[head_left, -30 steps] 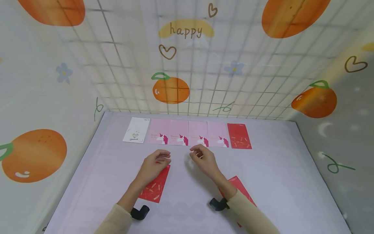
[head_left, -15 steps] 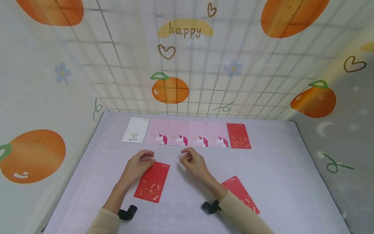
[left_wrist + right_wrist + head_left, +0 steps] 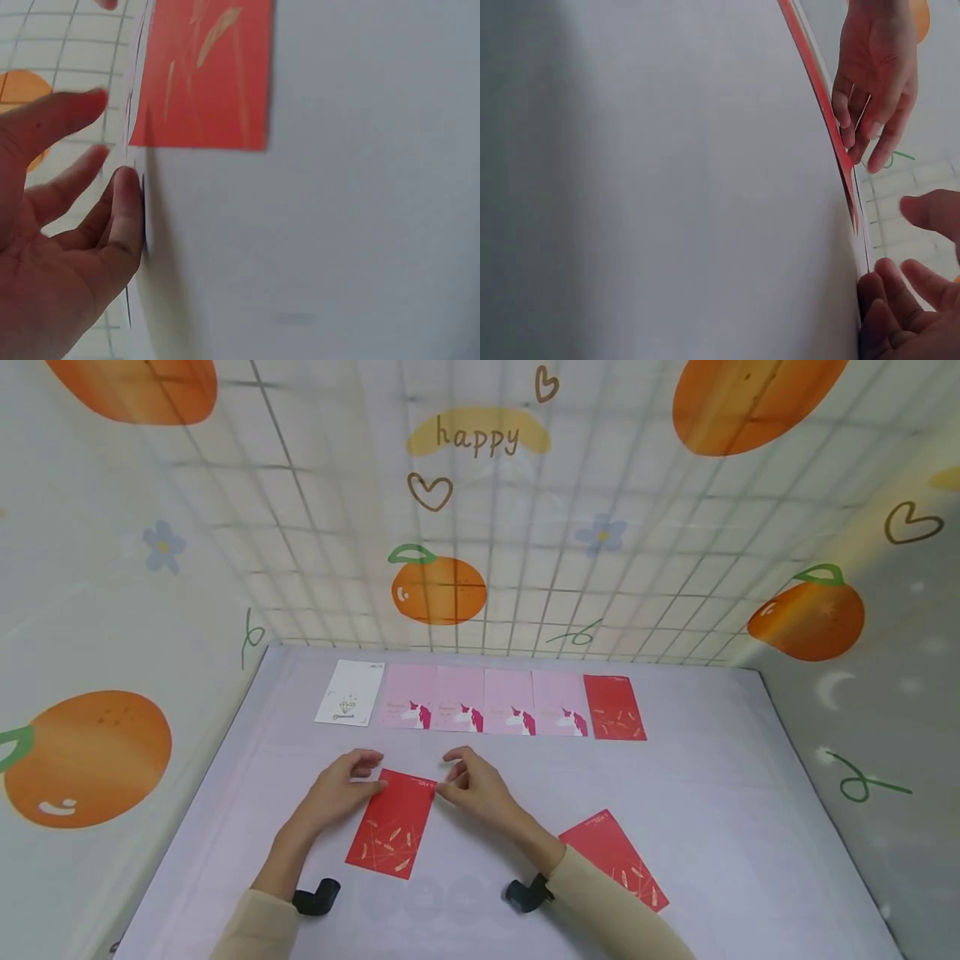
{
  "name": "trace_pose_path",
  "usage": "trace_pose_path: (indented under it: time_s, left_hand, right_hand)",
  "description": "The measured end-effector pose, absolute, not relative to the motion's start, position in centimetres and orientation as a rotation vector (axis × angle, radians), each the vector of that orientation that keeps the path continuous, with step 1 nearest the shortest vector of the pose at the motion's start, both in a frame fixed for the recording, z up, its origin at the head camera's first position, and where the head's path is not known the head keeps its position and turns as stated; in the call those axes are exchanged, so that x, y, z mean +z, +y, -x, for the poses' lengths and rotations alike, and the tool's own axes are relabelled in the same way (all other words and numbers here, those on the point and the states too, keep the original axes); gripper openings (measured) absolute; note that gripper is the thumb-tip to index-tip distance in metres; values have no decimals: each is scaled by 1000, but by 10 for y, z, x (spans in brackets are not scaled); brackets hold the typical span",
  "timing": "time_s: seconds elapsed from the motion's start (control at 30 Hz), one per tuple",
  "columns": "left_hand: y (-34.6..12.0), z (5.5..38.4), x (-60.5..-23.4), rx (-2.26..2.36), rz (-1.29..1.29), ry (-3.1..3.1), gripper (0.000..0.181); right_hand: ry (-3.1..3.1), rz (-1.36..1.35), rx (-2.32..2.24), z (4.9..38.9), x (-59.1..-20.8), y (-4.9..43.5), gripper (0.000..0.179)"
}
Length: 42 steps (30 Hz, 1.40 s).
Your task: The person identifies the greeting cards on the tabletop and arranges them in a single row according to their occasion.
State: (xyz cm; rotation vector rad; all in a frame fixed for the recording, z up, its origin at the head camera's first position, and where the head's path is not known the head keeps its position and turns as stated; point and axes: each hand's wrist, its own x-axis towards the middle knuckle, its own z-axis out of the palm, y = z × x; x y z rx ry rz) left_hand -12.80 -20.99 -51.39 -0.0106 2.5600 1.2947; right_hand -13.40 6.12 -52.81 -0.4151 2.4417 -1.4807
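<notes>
A red card [image 3: 392, 824] with gold feather-like marks lies slightly turned on the table in front of the person. My left hand [image 3: 337, 789] is at its upper left corner, thumb tip overlapping the edge in the head view. At the upper right corner is my right hand [image 3: 480, 789], its thumb right by the edge. In the left wrist view, thumb and loosely bent fingers [image 3: 126, 217] stand apart, the fingertips down near the table. The right wrist view also shows a gap between thumb and fingers [image 3: 900, 300]. Neither hand grips the card.
Along the back lie a white card [image 3: 350, 692], several pink unicorn cards [image 3: 408, 689] side by side, and another red card [image 3: 615, 707]. A further red card [image 3: 611, 852] lies tilted, partly under the right sleeve. A printed curtain [image 3: 525, 527] hangs behind the table [image 3: 712, 760].
My left hand has moved left off the red card, uncovering it. The right hand has come left and nearer, to the card's upper right corner.
</notes>
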Motion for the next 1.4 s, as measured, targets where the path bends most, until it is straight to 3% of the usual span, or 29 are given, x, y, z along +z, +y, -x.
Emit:
trace_pose_path:
  time_s: [0.27, 0.73, 1.4]
  left_hand:
    - [-213, 134, -512, 1214, -109, 2532, 60]
    - [-212, 132, -517, 1135, -92, 2567, 54]
    - [-206, 130, -518, 1177, -121, 2604, 39]
  right_hand:
    - [2527, 461, -1319, 135, -531, 58, 56]
    - [2712, 609, -1029, 133, -542, 50, 54]
    - [2740, 682, -1106, 129, -541, 52, 42]
